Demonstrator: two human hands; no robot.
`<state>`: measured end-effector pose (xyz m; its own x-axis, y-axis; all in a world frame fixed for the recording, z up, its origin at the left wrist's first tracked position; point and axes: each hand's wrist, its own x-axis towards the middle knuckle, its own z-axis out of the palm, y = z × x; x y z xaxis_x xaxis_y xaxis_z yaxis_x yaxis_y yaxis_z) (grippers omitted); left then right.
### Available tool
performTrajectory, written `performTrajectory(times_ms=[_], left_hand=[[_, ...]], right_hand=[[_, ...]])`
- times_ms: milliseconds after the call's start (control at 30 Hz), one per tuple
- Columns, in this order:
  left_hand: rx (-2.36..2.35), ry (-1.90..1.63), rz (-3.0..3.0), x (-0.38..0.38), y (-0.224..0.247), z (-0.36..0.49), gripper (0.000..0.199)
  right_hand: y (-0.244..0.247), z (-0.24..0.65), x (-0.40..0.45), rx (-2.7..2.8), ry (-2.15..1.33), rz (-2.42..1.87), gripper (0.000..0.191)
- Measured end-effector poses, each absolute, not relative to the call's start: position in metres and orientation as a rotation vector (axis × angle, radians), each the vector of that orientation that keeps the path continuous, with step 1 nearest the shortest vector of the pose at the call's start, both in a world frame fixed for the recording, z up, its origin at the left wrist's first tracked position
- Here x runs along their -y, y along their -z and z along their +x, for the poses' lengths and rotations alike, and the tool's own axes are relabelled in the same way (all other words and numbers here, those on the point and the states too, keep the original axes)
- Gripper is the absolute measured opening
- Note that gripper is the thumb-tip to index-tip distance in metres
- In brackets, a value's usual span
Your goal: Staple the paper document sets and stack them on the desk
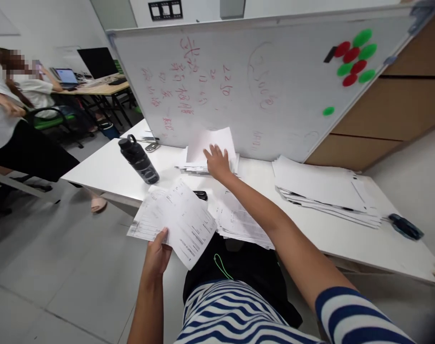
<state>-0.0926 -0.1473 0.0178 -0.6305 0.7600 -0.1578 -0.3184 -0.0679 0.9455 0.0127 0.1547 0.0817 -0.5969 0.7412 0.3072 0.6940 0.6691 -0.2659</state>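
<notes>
My left hand (159,252) grips several printed sheets of paper (183,222) by their lower edge, thumb on top, over the front of the desk. Stretched forward, my right hand (217,160) lies with its fingers spread on the top sheet of a paper stack (212,138) by the whiteboard. Beneath my right forearm, another pile of printed sheets (238,220) rests at the desk's front edge, partly hidden by the arm. A small black object (200,195), perhaps a stapler, shows between the held sheets and that pile.
A black bottle (138,160) stands on the white desk (106,160), left of the stack. The whiteboard (285,95) with red writing and magnets rises behind. On the right lie large sheets (321,186) and a dark stapler-like tool (405,226). Two other people are at the left.
</notes>
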Motion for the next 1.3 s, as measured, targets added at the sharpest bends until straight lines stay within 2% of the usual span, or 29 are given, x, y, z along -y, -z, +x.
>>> performTrajectory(times_ms=[133, 233, 300, 367, 467, 533, 600, 667, 767, 833, 1067, 1300], left_hand=[[-1.497, -1.785, 0.491, 0.167, -0.022, -0.089, 0.066], [-1.581, -1.801, 0.503, 0.178, -0.025, -0.089, 0.068], [-1.665, -1.868, 0.497, 0.176, -0.029, -0.09, 0.068], [-1.722, -1.914, 0.519, 0.165, -0.033, -0.09, 0.067], [-1.661, -1.885, 0.653, 0.135, -0.045, -0.09, 0.067], [-1.61, -1.799, 0.796, 0.112, -0.056, -0.088, 0.067], [-1.589, -1.665, 0.976, 0.089, -0.07, -0.083, 0.066], [-1.57, -1.514, 1.15, 0.07, -0.085, -0.073, 0.061], [-1.565, -1.37, 1.328, 0.047, -0.105, -0.048, 0.052], [-1.544, -1.324, 1.406, 0.032, -0.111, -0.027, 0.047], [-1.496, -1.269, 1.518, -0.009, -0.09, 0.027, 0.043], [-1.558, -0.851, 1.787, -0.008, -0.092, 0.018, 0.042]], right_hand=[[-0.053, -0.028, -0.162, 2.659, -0.451, -1.357, 0.052], [-0.043, -0.022, -0.156, 2.609, -0.55, -1.387, 0.068], [-0.043, -0.002, -0.145, 2.422, -0.633, -1.304, 0.071], [-0.048, 0.028, -0.127, 2.137, -0.766, -1.173, 0.062], [-0.062, 0.085, -0.095, 1.944, -1.184, -0.911, 0.061], [-0.074, 0.123, -0.075, 1.966, -1.387, -0.797, 0.069], [-0.086, 0.157, -0.059, 1.972, -1.435, -0.735, 0.081], [-0.096, 0.186, -0.045, 1.942, -1.345, -0.766, 0.076], [-0.103, 0.22, -0.027, 1.855, -1.028, -0.914, 0.045], [-0.099, 0.235, -0.018, 1.794, -0.814, -0.99, 0.033], [-0.064, 0.252, -0.01, 1.726, -0.238, -1.147, 0.035], [-0.053, 0.261, -0.025, 1.664, -0.175, -1.045, 0.031]])
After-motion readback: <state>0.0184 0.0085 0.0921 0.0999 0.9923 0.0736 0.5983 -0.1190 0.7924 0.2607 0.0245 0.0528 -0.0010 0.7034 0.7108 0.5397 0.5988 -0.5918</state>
